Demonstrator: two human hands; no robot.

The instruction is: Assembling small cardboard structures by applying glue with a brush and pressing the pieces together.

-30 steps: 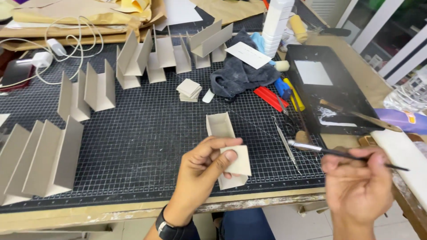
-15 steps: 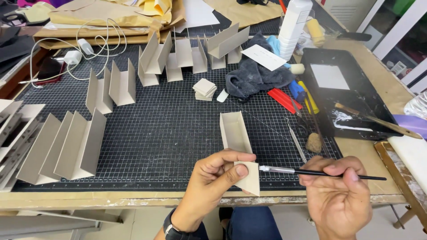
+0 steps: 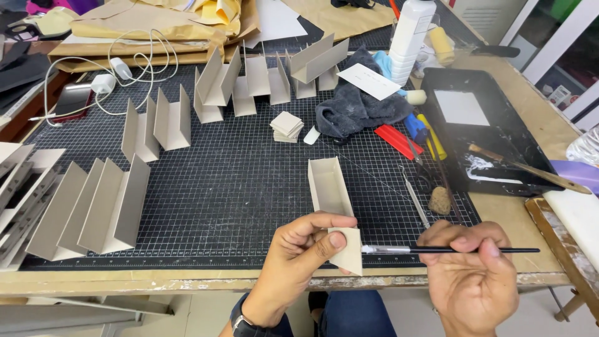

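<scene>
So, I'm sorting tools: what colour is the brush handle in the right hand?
Black handle, with a silver ferrule, clearest in the head view.

Worn wooden workbench, perhaps a white-framed window behind.

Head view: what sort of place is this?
Likely a craft or bookbinding workbench: a gridded cutting mat, rows of folded grey card pieces, a glue bottle, and a small brush in the right hand.

Both hands hover low at the near edge. The left hand comes up from a bent wrist (a dark watch on it), thumb pressed against curled fingers in a pinch. The right hand lies knuckles-up, fingers closed in a fine grip.
</scene>
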